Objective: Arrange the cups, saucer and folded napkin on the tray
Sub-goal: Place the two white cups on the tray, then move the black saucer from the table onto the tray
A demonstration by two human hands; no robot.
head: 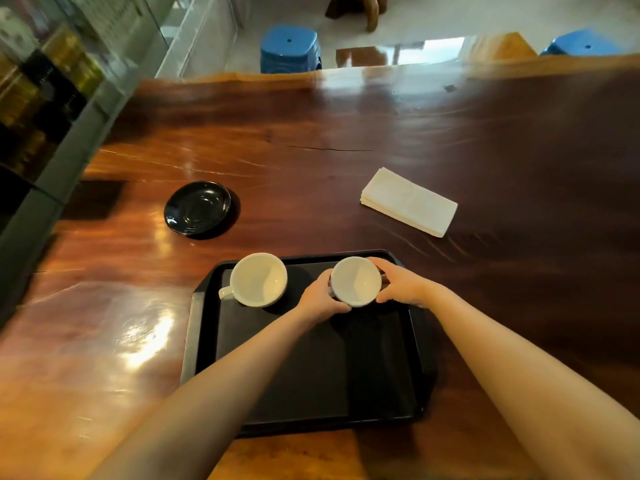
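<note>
A black rectangular tray (pixel 311 375) lies on the wooden table in front of me. Two white cups stand along its far edge. The left cup (pixel 258 279) sits alone, its handle pointing left. Both hands wrap the right cup (pixel 356 280): my left hand (pixel 320 299) on its left side, my right hand (pixel 403 285) on its right side. A black saucer (pixel 197 207) rests on the table beyond the tray, to the left. A folded white napkin (pixel 408 200) lies on the table beyond the tray, to the right.
The long glossy wooden table (pixel 346 133) stretches ahead. A glass display case (pixel 41 98) with bottles runs along the left. Two blue stools (pixel 289 46) stand past the table's far edge.
</note>
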